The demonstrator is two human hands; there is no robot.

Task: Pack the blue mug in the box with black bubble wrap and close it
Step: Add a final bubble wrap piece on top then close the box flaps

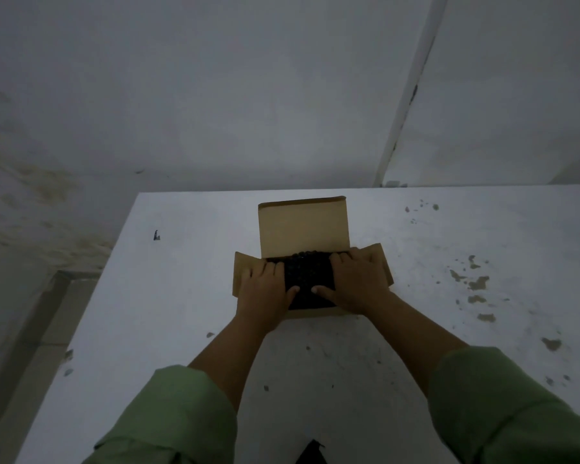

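Black bubble wrap (308,279) is sitting inside the open cardboard box (303,226) on the white worktop (181,296), hiding any mug. Nearest the box's front edge, the left hand (265,296) and right hand (355,283) are lying flat, fingers straight, pressing the wrap. Behind them, the box's lid is standing upright.

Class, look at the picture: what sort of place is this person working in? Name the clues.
Probably a bare workroom or storeroom: stained white walls, a scuffed white table, and only a cardboard box on it.
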